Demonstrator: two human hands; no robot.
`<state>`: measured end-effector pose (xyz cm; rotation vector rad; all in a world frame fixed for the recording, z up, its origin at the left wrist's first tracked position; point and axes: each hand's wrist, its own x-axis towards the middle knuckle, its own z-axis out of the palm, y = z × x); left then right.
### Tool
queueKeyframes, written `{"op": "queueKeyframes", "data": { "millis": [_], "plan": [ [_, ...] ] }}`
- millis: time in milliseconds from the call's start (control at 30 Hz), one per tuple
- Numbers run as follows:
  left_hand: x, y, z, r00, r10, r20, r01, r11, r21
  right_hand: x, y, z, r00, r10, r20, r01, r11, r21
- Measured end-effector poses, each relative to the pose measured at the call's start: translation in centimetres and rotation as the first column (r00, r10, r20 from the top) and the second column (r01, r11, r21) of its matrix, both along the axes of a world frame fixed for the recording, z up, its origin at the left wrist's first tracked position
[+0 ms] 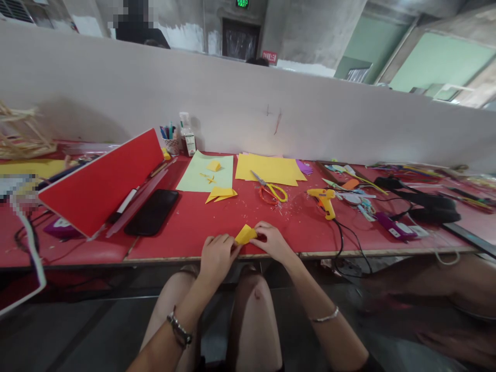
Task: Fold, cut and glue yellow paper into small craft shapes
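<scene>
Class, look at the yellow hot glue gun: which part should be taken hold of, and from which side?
Best, I think, is to take the yellow hot glue gun by its handle, from the near side: the handle points toward the near edge of the red table. Mind the black cord trailing from the handle's end.

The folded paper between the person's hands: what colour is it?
The folded paper is yellow, as the head view, the only one, shows.
</scene>
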<state>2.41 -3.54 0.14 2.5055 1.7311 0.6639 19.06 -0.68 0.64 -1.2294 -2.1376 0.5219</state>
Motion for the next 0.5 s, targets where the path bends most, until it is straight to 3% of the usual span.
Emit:
{"op": "queueKeyframes", "data": {
  "millis": [500],
  "plan": [
    [-0.4,-0.5,0.5,0.993,0.118,0.028,-0.115,0.989,-0.091,-1.3,-0.4,-0.1,0.973,-0.198,0.121,0.193,0.980,0.047]
  ]
}}
